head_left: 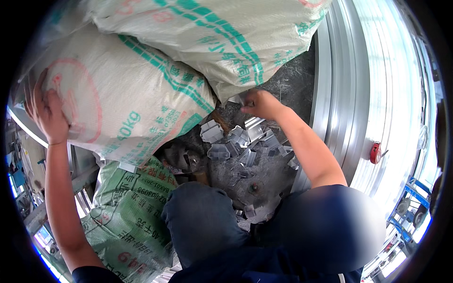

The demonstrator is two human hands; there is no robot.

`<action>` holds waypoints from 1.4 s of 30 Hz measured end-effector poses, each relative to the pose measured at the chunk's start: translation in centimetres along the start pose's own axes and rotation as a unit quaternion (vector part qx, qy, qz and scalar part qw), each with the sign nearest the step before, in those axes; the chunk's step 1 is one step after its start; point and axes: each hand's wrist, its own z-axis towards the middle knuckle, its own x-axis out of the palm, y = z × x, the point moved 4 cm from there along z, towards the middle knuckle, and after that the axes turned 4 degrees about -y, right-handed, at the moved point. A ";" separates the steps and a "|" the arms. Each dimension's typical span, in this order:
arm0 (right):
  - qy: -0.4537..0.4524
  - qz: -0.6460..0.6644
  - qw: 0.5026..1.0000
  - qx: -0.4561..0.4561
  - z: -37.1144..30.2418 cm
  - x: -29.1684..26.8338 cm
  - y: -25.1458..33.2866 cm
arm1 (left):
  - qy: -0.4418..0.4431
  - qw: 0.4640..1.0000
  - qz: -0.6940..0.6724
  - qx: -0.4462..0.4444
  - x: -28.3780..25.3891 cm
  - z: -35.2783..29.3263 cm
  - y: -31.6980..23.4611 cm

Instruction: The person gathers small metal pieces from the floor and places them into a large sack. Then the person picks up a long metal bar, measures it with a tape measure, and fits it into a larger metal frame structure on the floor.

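My left hand lies spread against the left side of a full white woven sack with green bands and red print. Between this sack and the metal profiles, my right hand reaches low over the floor, its fingers curled together. A pale metal piece shows by those fingertips, at the sack's lower edge; whether it is gripped I cannot make out. Just below that hand, several short silvery metal profile offcuts lie scattered on the dark floor.
A second white sack leans over the first at the top. A green woven sack stands at lower left. Long silvery metal profiles run along the right, with a red tape measure on them. My knee is in front.
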 end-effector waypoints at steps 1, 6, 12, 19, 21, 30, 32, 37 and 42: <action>-0.117 -0.011 0.992 -0.035 0.7 -0.4 -0.2 | -0.011 1.000 0.016 -0.007 0.1 0.2 -0.9; -0.354 -0.047 0.931 -0.074 3.8 2.9 2.6 | -0.043 0.999 0.022 -0.006 -0.3 -0.2 -0.7; -0.328 -0.171 0.927 0.059 3.8 7.5 6.0 | -0.069 0.996 0.056 -0.028 -0.4 -0.7 -0.3; -0.210 0.008 0.976 0.060 -6.8 11.1 10.7 | -0.103 0.992 0.050 -0.057 -0.3 -1.0 -0.7; -0.238 0.085 0.966 0.057 -10.2 11.5 11.9 | -0.107 0.991 0.053 -0.056 -0.4 -1.1 -0.5; -0.244 0.730 0.602 0.212 -19.4 16.2 7.1 | -0.172 0.978 -0.088 -0.079 -2.7 0.3 -11.0; -0.269 0.741 0.574 0.222 -21.0 16.2 7.3 | 0.006 0.883 -0.455 -0.112 -2.4 -1.3 -21.1; -0.224 0.780 0.579 0.073 -20.9 12.9 13.0 | 0.578 0.404 -0.615 -0.354 3.5 -15.0 -36.9; -0.323 0.580 0.745 0.069 -18.6 11.8 15.8 | 0.476 -0.051 -0.748 -0.460 7.0 -20.7 -41.0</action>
